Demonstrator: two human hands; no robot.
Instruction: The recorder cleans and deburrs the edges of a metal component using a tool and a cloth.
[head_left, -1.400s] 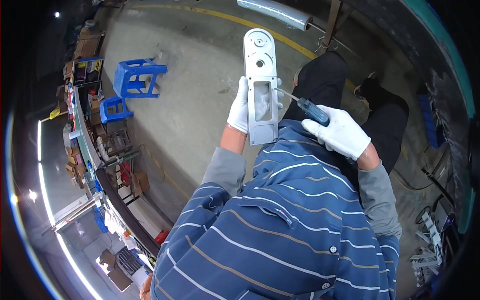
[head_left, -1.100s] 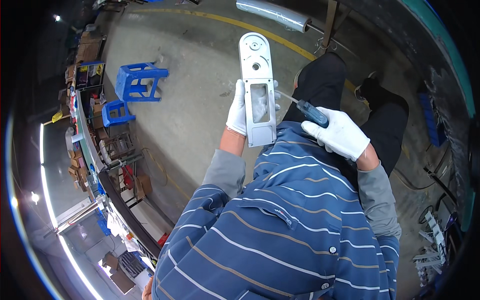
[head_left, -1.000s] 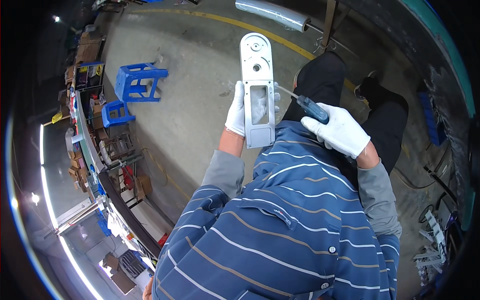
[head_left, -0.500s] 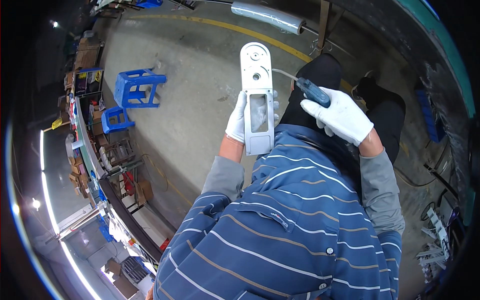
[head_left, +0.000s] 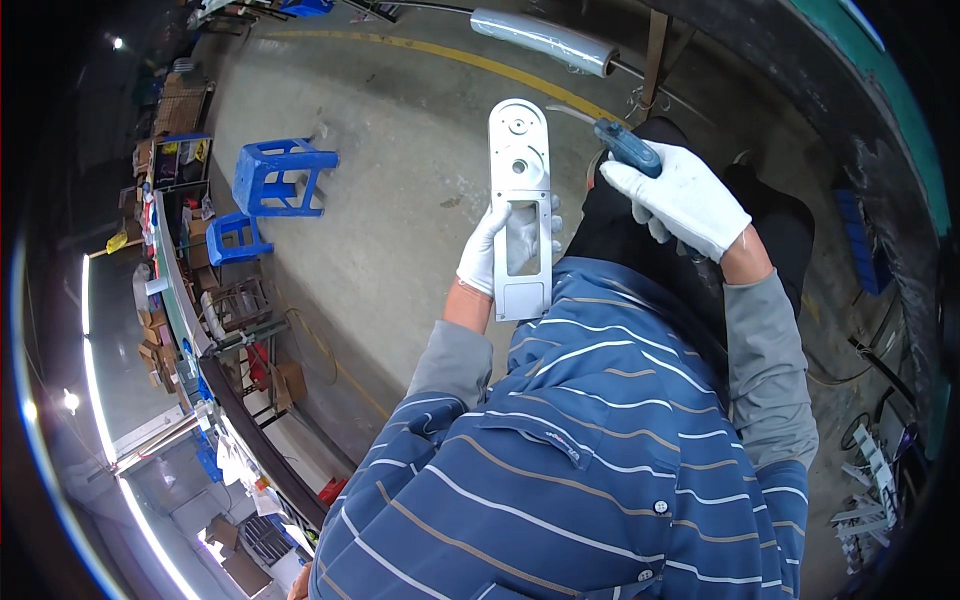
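Note:
My left hand [head_left: 483, 252], in a white glove, grips a long silver metal housing [head_left: 522, 293] from the side and behind. It has a rounded far end with two round bosses and a rectangular window in its lower half, through which gloved fingers show. In my gloved right hand [head_left: 690, 198] is a deburring scraper [head_left: 628, 149] with a dark blue handle and a thin, curved metal blade. The blade tip lies close to the housing's rounded upper right edge; whether it touches, I cannot tell.
Two blue plastic stools [head_left: 283, 178] stand on the concrete floor to the left. A roll of clear film [head_left: 545, 42] hangs on a bar ahead. Along the left runs a cluttered workbench [head_left: 262, 440]. Metal pieces [head_left: 868, 490] lie at the lower right, below a blue crate [head_left: 862, 240].
The housing has shifted slightly toward me and to the right. The scraper's blade has moved from beside the housing's middle right edge up to its rounded far end. Both hands keep their grip.

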